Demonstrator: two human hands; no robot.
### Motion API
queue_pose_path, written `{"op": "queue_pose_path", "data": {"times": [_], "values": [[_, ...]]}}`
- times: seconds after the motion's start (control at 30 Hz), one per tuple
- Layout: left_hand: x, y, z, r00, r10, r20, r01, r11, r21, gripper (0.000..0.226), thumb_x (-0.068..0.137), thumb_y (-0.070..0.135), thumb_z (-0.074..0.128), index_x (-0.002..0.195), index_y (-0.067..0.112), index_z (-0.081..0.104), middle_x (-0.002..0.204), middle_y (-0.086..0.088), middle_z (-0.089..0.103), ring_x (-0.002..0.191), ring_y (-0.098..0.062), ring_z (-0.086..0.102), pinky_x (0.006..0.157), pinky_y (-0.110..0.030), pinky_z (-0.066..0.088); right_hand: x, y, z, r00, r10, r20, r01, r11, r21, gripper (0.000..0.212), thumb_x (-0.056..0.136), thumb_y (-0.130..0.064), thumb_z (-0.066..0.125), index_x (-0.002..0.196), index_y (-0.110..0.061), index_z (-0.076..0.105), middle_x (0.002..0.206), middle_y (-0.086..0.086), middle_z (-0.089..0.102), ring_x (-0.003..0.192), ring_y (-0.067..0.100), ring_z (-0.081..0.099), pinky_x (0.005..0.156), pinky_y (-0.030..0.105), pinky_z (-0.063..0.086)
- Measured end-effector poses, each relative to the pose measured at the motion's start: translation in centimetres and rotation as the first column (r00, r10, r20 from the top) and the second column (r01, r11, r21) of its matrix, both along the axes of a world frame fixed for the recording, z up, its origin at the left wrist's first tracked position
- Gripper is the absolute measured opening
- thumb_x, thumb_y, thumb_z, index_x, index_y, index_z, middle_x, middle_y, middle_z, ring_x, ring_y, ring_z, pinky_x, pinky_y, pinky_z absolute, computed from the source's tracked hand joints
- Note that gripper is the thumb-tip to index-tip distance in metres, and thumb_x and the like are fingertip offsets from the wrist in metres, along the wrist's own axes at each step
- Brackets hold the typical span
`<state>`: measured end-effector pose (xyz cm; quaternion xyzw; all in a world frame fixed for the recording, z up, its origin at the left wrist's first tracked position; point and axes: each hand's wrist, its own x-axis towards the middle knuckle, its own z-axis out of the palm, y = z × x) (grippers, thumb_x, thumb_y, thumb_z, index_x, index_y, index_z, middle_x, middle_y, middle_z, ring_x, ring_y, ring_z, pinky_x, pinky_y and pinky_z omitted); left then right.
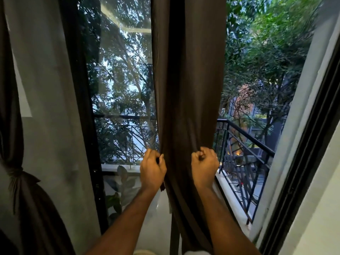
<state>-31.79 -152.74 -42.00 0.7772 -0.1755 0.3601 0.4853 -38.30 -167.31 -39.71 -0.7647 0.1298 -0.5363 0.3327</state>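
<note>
Two hands gripping a dark brown curtain at an open balcony door.

The curtain [187, 89] hangs in a gathered column at the middle of the doorway. The left hand [152, 169] has its fingers curled round the curtain's left edge, and the right hand [204, 163] is clenched on its right edge, with cloth bunched inside both fists. The fabric is matte, soft and heavy, falling in long folds. Another curtain [16, 173], tied in a knot, hangs at far left. A black metal railing [244, 133] stands outside. No writing shows.
</note>
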Motion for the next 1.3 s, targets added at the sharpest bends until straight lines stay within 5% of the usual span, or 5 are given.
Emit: {"op": "queue_pose_path", "data": {"times": [0.13,0.73,1.0,1.13,1.3], "values": [[-1.2,0.0,-0.1,0.992,-0.080,0.096,0.081,0.997,-0.014,0.019,0.087,0.012,0.060,0.070,0.009,0.055,0.076,-0.006,0.052,0.066,-0.015,0.046,0.060,-0.030,0.038,-0.6,2.6,-1.9,0.993,0.119,-0.009,-0.117,0.953,-0.280,0.007,0.082,-0.006,0.067,0.089,-0.005,0.070,0.085,0.007,0.065,0.083,0.023,0.058,0.078,0.022,0.040],[-4.2,2.4,0.1,0.848,-0.529,-0.035,0.494,0.813,-0.309,0.025,0.089,0.016,0.073,0.068,0.004,0.067,0.065,-0.011,0.059,0.064,-0.015,0.056,0.063,-0.030,0.047,-2.3,6.4,-2.8,0.955,0.292,0.059,-0.275,0.940,-0.201,0.017,0.090,-0.016,0.059,0.090,-0.006,0.073,0.088,0.002,0.067,0.081,0.018,0.062,0.075,0.035,0.053],[-3.5,2.4,0.9,0.930,-0.359,-0.082,0.322,0.900,-0.292,0.037,0.091,0.023,0.067,0.060,0.020,0.046,0.054,0.007,0.044,0.052,-0.004,0.039,0.052,-0.019,0.035,-3.1,6.2,-1.9,0.824,0.564,-0.052,-0.565,0.825,-0.009,0.029,0.085,-0.002,0.060,0.106,-0.009,0.077,0.100,-0.004,0.069,0.095,0.009,0.067,0.085,0.040,0.058],[-2.3,3.0,1.3,0.987,-0.161,-0.001,0.160,0.978,-0.133,0.032,0.090,0.028,0.057,0.066,0.018,0.038,0.058,0.005,0.038,0.054,-0.010,0.035,0.051,-0.015,0.029,-1.6,1.1,2.0,0.980,0.110,0.164,-0.120,0.991,0.050,0.029,0.079,-0.015,0.076,0.108,-0.018,0.071,0.113,0.001,0.059,0.106,0.022,0.059,0.094,0.046,0.051],[-1.2,4.7,0.2,0.995,-0.041,0.093,0.051,0.993,-0.106,0.031,0.095,0.023,0.055,0.071,0.019,0.035,0.064,0.010,0.032,0.059,-0.020,0.035,0.058,-0.030,0.026,1.2,-3.9,4.4,0.958,0.134,-0.255,-0.112,0.989,0.097,0.076,0.073,-0.036,0.087,0.135,-0.025,0.045,0.142,0.000,0.045,0.130,0.026,0.048,0.104,0.056,0.043]]}}
